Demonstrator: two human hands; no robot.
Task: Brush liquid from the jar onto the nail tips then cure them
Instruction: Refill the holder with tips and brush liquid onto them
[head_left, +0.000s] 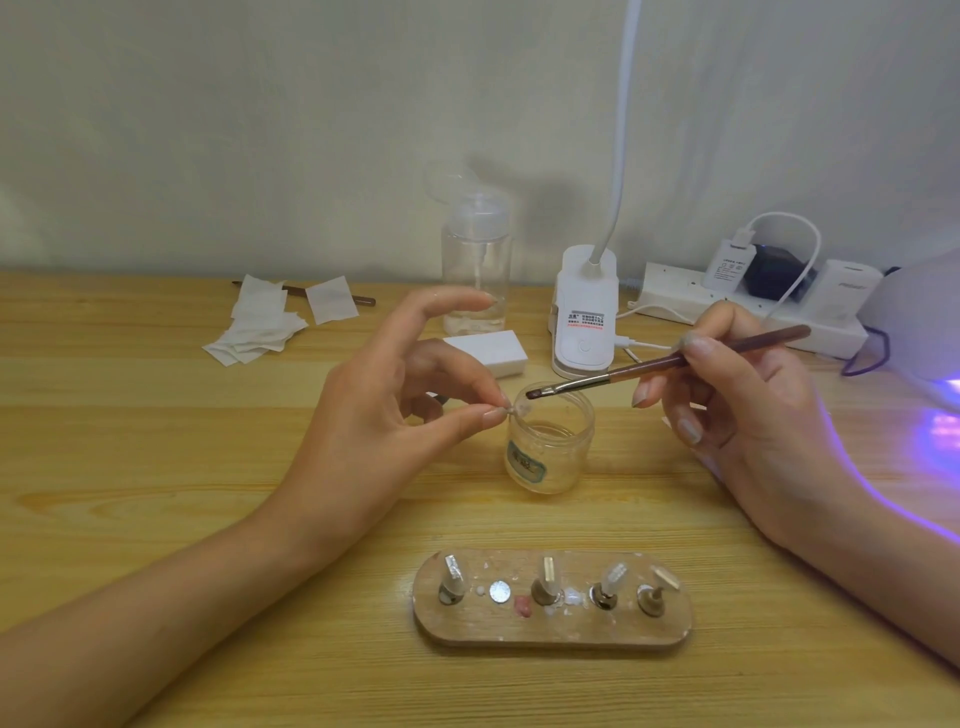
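The left hand (395, 410) pinches a clear nail tip (521, 410) between thumb and finger, other fingers spread, over the open jar (549, 441). The right hand (737, 395) grips the brush (670, 361), bristles beside the tip

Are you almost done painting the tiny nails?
Not yet. Ready: the jar is open and the lamp glows purple. Happening now: the left hand pinches one clear nail tip over the jar while the right hand holds the brush with its bristles at it. Left: curing that tip. On the wooden stand sit four tips; I cannot tell whether they are coated.
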